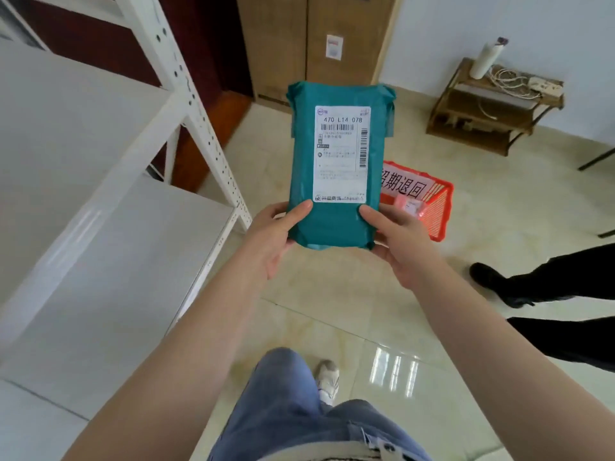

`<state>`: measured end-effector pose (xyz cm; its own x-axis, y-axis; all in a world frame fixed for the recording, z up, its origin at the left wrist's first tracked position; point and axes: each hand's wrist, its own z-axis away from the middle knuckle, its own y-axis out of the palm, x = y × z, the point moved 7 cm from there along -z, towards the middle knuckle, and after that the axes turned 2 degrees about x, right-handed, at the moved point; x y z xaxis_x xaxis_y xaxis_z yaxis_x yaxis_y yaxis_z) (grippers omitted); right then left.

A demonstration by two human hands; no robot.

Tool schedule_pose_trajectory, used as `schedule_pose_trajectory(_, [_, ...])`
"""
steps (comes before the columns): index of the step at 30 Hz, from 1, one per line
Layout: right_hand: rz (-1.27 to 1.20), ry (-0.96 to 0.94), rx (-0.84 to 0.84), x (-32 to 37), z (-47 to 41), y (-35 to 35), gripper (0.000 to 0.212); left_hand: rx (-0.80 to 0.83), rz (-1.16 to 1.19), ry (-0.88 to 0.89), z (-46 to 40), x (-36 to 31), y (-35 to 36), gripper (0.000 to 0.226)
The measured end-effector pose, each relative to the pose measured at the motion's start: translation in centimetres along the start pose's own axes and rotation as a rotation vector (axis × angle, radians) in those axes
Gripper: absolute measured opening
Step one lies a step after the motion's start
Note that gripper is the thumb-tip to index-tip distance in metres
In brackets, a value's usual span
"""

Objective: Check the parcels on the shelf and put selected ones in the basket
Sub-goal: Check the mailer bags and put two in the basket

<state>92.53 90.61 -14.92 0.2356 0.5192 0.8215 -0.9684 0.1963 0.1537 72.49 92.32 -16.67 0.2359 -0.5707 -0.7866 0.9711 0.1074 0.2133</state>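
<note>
Teal parcel (336,161) held upright, label facing camera, above floor (332,294), in front of red basket (439,207). Left hand (273,237) grips parcel's lower left edge, thumb across front; remaining fingers behind parcel, not visible. Right hand (399,241) grips lower right edge, thumb on front below label (341,154); fingers hidden behind. Basket on floor behind and right of parcel, holds small pink packet (411,206). White shelf (133,161) left of parcel. Wooden rack (492,108) beyond basket.
</note>
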Motion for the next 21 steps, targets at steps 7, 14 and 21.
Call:
schedule_pose_trajectory(7, [-0.081,0.052,-0.086,2.0,-7.7,-6.8,0.04,0.019,-0.075,-0.064,-9.4,-0.1,7.9,0.049])
schedule_pose_trajectory(14, [-0.135,0.139,-0.223,4.4,-16.8,-13.1,0.031,0.07,-0.121,-0.188,-20.3,-0.2,16.0,0.049])
schedule_pose_trajectory(21, [-0.207,0.203,-0.312,6.2,-25.5,-20.1,0.033,0.112,-0.203,-0.247,-29.6,-0.2,24.7,0.044])
